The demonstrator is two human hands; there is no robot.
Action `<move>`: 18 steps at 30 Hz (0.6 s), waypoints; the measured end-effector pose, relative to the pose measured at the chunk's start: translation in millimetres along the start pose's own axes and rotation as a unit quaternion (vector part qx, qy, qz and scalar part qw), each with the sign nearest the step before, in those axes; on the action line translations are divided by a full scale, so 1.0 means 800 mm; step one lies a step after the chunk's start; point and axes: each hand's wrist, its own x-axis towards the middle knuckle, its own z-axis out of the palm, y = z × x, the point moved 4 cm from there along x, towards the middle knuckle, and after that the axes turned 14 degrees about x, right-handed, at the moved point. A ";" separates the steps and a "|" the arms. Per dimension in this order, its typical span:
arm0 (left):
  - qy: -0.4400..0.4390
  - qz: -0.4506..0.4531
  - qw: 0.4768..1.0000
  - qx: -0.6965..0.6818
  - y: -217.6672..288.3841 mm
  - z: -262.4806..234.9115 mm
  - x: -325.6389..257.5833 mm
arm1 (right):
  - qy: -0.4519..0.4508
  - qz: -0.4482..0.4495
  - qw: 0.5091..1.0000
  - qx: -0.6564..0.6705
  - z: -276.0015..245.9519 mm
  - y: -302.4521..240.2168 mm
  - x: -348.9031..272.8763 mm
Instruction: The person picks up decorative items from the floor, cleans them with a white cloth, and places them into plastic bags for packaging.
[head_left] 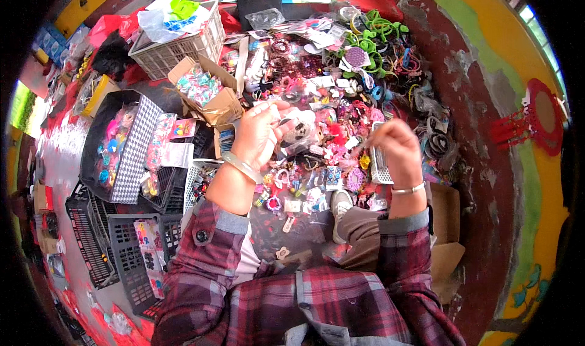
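Observation:
My left hand [259,132] is closed, its fingers pinching a small clear plastic bag [297,129] with a white and black item in it that looks like a panda face. To the right, my right hand [397,146] is raised over a white plastic basket [381,174], apart from the bag. Its fingers are bent together and blurred by motion; what they hold, if anything, I cannot make out. Beneath both hands spreads a heap of hair accessories [341,117], with pink, red and purple pieces, many in clear packets.
At the left are a cardboard box of packets [228,105], a black houndstooth-edged box [135,154], black crates [125,248] and a beige crate [213,38]. Green headbands [368,41] lie at the far right of the heap. My shoe [341,215] stands at its near edge.

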 end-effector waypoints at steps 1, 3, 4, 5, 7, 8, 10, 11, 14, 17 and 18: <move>0.002 0.002 1.000 -0.002 0.003 -0.002 0.000 | -0.108 0.077 0.982 -0.134 0.011 0.006 -0.010; 0.009 0.007 1.000 0.002 0.007 -0.003 -0.001 | -0.317 0.087 0.914 -0.236 0.046 0.019 -0.025; 0.013 0.009 1.000 0.009 0.008 -0.001 -0.002 | -0.285 0.136 0.888 -0.334 0.042 0.029 -0.028; 0.016 0.011 1.000 0.015 0.007 0.000 -0.003 | -0.220 0.133 0.895 -0.365 0.039 0.032 -0.025; -0.007 0.012 1.000 0.028 0.004 0.001 -0.003 | -0.087 0.125 0.894 -0.422 0.033 0.036 -0.017; -0.015 0.004 0.999 0.031 0.000 0.001 -0.001 | -0.065 0.039 0.934 -0.348 0.038 0.032 -0.013; -0.036 -0.009 0.998 0.048 -0.004 0.005 -0.003 | -0.007 0.139 0.917 -0.374 0.019 0.036 -0.007; -0.046 -0.016 0.997 0.052 -0.005 0.010 -0.004 | 0.023 0.188 0.903 -0.385 0.013 0.035 -0.005; -0.090 -0.043 0.993 0.063 -0.003 0.026 -0.010 | 0.118 0.082 0.971 -0.193 0.004 0.051 0.001; -0.113 -0.062 0.990 0.050 -0.003 0.033 -0.015 | 0.123 0.122 0.980 -0.100 -0.010 0.051 0.000; -0.109 -0.065 0.990 0.056 -0.003 0.034 -0.016 | 0.136 0.157 0.971 -0.115 -0.018 0.050 -0.001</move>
